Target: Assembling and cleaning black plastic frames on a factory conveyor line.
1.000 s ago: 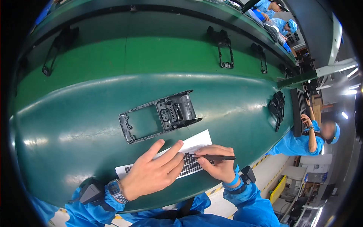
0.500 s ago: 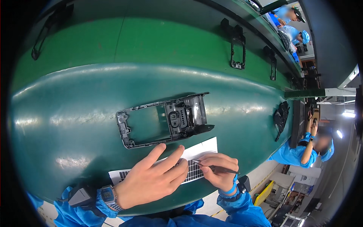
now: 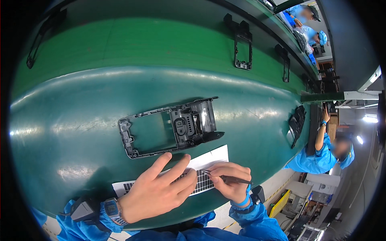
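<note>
On the table in front of me lies a black plastic housing (image 3: 179,125), with a large rectangular opening on its left and a moulded, curved end on its right. Below it is a white sheet (image 3: 219,156) bearing rows of small black rectangular stickers. My left hand (image 3: 161,188) rests over the sheet, fingers spread and holding nothing, fingertips close to the housing's lower edge. Pinched in my right hand (image 3: 229,176) are dark tweezers (image 3: 240,180), their tips down at the sticker rows beside my left fingers. Whether the tips grip a sticker is too small to tell.
Beyond the table runs a green conveyor belt (image 3: 161,44) carrying similar black frames (image 3: 243,52). Another black part (image 3: 296,126) lies at the table's right end. A co-worker (image 3: 317,154) in blue sits past it, and two more people are at the far upper right.
The frames on the belt have shifted left. My view has turned slightly, while both hands keep almost the same pose over the sheet. The co-worker at the right has raised an arm.
</note>
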A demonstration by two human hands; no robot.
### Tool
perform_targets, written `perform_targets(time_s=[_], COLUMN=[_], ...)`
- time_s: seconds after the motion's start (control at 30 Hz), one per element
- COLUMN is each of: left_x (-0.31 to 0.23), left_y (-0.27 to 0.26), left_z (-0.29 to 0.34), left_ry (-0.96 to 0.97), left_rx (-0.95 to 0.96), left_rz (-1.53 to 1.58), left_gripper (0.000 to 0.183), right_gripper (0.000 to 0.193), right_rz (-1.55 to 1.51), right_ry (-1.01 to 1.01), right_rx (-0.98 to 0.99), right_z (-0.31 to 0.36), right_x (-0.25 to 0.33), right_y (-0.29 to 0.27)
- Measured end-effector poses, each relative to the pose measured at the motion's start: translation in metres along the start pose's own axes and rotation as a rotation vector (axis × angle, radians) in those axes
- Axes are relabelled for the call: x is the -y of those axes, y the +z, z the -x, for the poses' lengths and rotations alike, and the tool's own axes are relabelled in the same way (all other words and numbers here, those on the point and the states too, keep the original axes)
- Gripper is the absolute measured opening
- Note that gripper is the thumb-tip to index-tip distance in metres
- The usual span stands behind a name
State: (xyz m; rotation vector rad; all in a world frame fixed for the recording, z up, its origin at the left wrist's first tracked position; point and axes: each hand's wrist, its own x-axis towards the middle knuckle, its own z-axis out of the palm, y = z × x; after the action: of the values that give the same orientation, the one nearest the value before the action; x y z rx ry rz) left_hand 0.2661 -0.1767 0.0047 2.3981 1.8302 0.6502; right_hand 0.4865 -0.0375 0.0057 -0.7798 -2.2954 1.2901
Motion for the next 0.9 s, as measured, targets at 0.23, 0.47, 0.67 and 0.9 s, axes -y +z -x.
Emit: perform_targets(time_s=[0.23, 0.47, 0.67, 0.9], left_x=[0.0008, 0.0007, 0.0007, 0.0008], left_y=[0.0016, 0.0013, 0.0, -0.001], left_z=[0.0018, 0.0028, 0.0049, 0.0031], left_ry=[-0.003, 0.004, -0.005, 0.004], left_rx=[0.012, 0.029, 0.04, 0.026], left_rz=[0.004, 0.0, 0.014, 0.015], left_gripper=[0.024, 0.028, 0.031, 0.033], right_gripper=[0.016, 0.014, 0.013, 0.009], right_rz=[-0.015, -0.014, -0.064, -0.373], right_ry=[0.01, 0.003, 0.019, 0.093], right_rx=[-0.016, -0.006, -0.005, -0.076], right_z=[0.0, -0.0011, 0.0023, 0.0035], right_x=[0.0, 0.0022, -0.0015, -0.0056], right_y=[0.0017, 0.0021, 0.0027, 0.0])
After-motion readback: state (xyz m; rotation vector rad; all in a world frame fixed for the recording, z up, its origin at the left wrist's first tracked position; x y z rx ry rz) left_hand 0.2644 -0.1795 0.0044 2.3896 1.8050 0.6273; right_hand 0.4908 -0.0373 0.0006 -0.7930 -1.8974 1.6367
